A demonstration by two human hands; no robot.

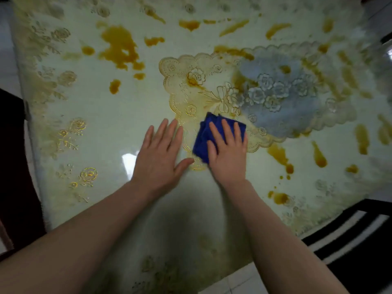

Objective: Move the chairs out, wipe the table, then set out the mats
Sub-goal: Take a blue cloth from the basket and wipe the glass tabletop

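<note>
From the head camera, the right hand (228, 152) presses a folded blue cloth (209, 136) flat, fingers straight, onto the glossy pale-green floral table (110, 115) streaked with amber stains (118, 46). Just left of the cloth, the left hand (161, 154) lies spread and empty. The cloth overlaps a scalloped gold lace mat (191, 85).

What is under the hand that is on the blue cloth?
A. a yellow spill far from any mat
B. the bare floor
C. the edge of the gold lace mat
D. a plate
C: the right hand presses the blue cloth flat onto the near edge of the gold lace mat on the table.
</note>
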